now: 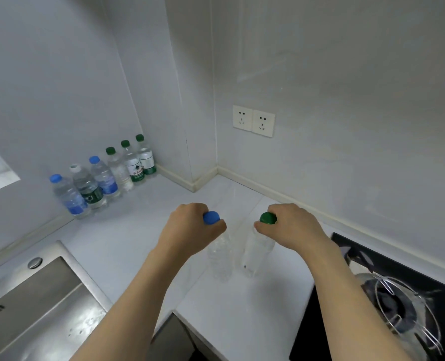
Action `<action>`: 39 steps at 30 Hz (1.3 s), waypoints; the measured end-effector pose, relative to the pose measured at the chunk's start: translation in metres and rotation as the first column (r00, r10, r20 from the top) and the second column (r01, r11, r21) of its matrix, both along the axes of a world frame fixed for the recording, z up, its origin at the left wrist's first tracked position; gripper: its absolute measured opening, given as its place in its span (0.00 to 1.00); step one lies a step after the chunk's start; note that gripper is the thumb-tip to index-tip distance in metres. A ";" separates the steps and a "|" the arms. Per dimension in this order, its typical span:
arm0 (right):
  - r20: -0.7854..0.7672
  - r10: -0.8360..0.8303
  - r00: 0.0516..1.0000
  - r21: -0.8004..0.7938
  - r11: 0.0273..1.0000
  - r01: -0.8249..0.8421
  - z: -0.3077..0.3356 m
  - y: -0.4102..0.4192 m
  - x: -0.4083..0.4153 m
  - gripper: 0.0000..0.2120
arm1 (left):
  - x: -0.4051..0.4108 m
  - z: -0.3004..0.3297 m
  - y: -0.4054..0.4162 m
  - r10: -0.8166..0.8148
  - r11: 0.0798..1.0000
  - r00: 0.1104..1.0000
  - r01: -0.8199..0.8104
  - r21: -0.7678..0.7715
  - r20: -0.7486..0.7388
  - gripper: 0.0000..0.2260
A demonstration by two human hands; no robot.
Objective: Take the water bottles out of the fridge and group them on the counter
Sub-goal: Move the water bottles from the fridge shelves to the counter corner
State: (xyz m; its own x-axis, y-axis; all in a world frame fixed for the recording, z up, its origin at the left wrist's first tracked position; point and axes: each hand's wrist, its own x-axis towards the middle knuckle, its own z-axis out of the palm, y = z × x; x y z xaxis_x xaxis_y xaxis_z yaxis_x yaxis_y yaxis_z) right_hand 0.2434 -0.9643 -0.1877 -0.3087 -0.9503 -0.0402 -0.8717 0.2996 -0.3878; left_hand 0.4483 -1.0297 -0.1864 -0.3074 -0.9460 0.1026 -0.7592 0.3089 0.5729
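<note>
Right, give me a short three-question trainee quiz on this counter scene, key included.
1. True or false: the left hand grips a bottle with a blue cap.
2. How many bottles stand in the row against the wall?
A) four B) six C) eight
3. Fill in: the right hand holds a bottle whose cap is ____.

Key: 1 true; 2 B, counting from the blue-capped bottle nearest the sink to the green-capped bottle in the corner; 3 green.
</note>
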 end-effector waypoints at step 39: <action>-0.121 0.504 0.855 0.243 0.850 -0.467 -0.052 -0.514 0.174 0.12 | 0.152 -0.090 -0.440 0.087 0.991 0.986 -0.100 0.084 0.139 0.12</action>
State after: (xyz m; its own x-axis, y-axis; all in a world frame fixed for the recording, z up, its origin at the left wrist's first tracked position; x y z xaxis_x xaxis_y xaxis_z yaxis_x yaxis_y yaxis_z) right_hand 0.4173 -1.4784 -0.2400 0.1708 -0.9576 -0.2321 -0.9726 -0.1263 -0.1950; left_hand 0.6006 -1.4700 -0.2767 -0.2222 -0.9748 -0.0211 -0.8543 0.1842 0.4860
